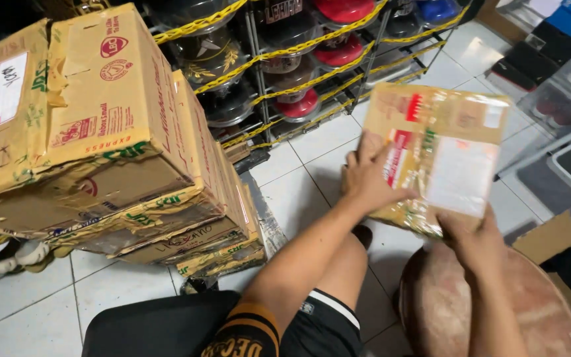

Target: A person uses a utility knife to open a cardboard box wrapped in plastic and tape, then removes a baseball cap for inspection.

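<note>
White floor tiles (299,192) run under a cluttered storage corner; a wire rack (312,59) at the back holds caps in clear domes, laced with yellow chain. At left leans a tall stack of flattened and worn cardboard boxes (100,132), edges crushed, tape peeling.

Seated person, view down over the knees. A flat cardboard parcel (444,155) is held up in the air above a round, pinkish stool top (497,304), not resting on it. It is wrapped in clear tape, with a pale label panel on the face and red print beside it.

Left hand (368,178): fingers spread flat against the parcel's left face, thumb along the near edge, pressing and steadying. Right hand (474,235): clenched on the lower edge from beneath, thumb over the front.

Progress, as a judgement: the parcel looks unopened, tape intact, no flap lifted, no cutter in view. Handling seems at an early point, with the parcel merely picked up and turned for inspection; any opening or sorting is not yet done. More brown cardboard (550,241) lies at right.
</note>
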